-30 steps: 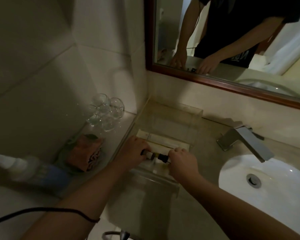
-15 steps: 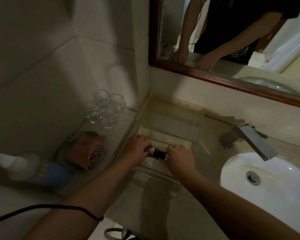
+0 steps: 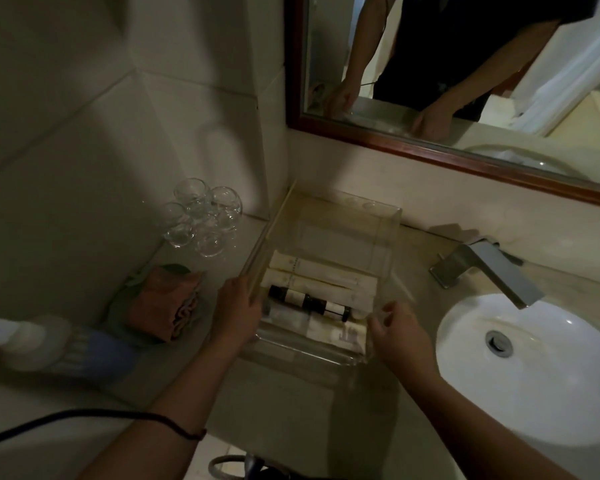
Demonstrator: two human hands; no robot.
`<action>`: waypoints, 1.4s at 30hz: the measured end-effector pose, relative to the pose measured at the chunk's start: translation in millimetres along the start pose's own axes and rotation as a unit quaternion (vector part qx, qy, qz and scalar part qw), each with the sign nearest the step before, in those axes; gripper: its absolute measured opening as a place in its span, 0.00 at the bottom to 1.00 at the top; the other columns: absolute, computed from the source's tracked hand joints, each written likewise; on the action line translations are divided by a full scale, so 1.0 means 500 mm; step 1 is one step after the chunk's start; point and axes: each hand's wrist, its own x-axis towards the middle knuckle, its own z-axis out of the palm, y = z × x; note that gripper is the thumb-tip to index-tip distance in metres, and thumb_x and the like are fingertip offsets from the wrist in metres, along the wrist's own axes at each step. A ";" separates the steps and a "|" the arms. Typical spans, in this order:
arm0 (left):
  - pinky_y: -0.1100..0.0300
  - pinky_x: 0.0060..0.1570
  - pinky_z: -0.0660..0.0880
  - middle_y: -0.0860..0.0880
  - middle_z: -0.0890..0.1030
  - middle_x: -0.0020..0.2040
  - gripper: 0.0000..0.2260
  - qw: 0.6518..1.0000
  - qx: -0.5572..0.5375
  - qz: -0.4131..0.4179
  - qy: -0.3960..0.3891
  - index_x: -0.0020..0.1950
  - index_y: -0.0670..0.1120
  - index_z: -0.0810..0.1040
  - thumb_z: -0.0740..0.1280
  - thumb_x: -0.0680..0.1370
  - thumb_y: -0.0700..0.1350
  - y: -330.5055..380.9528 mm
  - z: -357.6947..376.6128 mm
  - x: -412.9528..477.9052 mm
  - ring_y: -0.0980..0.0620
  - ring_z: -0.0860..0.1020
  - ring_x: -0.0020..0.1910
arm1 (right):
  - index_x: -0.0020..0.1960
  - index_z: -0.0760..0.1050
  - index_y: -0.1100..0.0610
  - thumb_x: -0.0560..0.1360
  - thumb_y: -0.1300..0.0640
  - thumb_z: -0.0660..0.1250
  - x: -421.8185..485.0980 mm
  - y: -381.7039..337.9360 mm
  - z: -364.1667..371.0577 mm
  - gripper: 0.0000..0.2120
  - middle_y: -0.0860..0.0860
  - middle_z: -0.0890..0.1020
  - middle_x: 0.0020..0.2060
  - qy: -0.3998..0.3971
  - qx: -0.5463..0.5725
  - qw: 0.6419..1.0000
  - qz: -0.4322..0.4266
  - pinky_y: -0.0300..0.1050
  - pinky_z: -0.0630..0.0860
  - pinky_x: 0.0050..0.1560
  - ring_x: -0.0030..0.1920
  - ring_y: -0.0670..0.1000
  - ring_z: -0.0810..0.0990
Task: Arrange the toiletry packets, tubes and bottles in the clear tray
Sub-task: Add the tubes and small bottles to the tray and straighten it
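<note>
Clear tray (image 3: pixel 343 216) sits on counter (image 3: pixel 291 403), between a side ledge and sink (image 3: pixel 551 393). Contents are all in the near half. Two cream tubes (image 3: pixel 323 277) lie side by side across the tray. Just in front, two dark bottles (image 3: pixel 309 301) lie end to end, touching. Nearest the front wall lie flat pale packets (image 3: pixel 336 332).

Left hand (image 3: pixel 238 313) is against the tray's left wall, fingers up by the rim. Cannot tell whether it grips or only touches.

Right hand (image 3: pixel 399 336) is at the right front corner, loosely curled, thumb apart from fingers, holding nothing. Contact with the wall is blurred and unclear.

On the ledge are a cluster of glasses (image 3: pixel 201 216) and a folded cloth (image 3: pixel 163 303). Tap (image 3: pixel 485 268) stands over the sink. Mirror (image 3: pixel 465 81) is above and reflects both arms.
</note>
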 end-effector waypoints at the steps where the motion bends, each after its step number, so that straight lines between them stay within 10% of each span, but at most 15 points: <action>1: 0.53 0.56 0.72 0.40 0.77 0.59 0.15 1.000 -0.020 -0.013 -0.013 0.63 0.44 0.75 0.64 0.78 0.45 -0.002 -0.002 -0.003 0.41 0.75 0.59 | 0.62 0.69 0.52 0.77 0.45 0.64 -0.001 0.013 0.002 0.17 0.49 0.79 0.46 -0.031 0.003 0.999 0.026 0.42 0.77 0.36 0.40 0.46 0.80; 8: 0.57 0.43 0.70 0.39 0.83 0.48 0.09 0.989 -0.088 -0.112 -0.029 0.50 0.40 0.82 0.65 0.77 0.43 0.003 -0.007 -0.005 0.44 0.80 0.48 | 0.58 0.72 0.47 0.80 0.44 0.56 -0.004 0.030 0.031 0.12 0.46 0.80 0.45 -0.142 0.021 0.988 0.059 0.52 0.81 0.49 0.44 0.47 0.81; 42: 0.55 0.45 0.70 0.42 0.78 0.42 0.07 0.985 -0.130 -0.114 -0.001 0.44 0.45 0.80 0.63 0.77 0.38 0.034 0.001 0.033 0.49 0.75 0.45 | 0.49 0.77 0.56 0.80 0.55 0.60 0.031 0.008 0.017 0.08 0.51 0.82 0.37 -0.066 0.059 0.996 0.018 0.47 0.80 0.37 0.37 0.49 0.82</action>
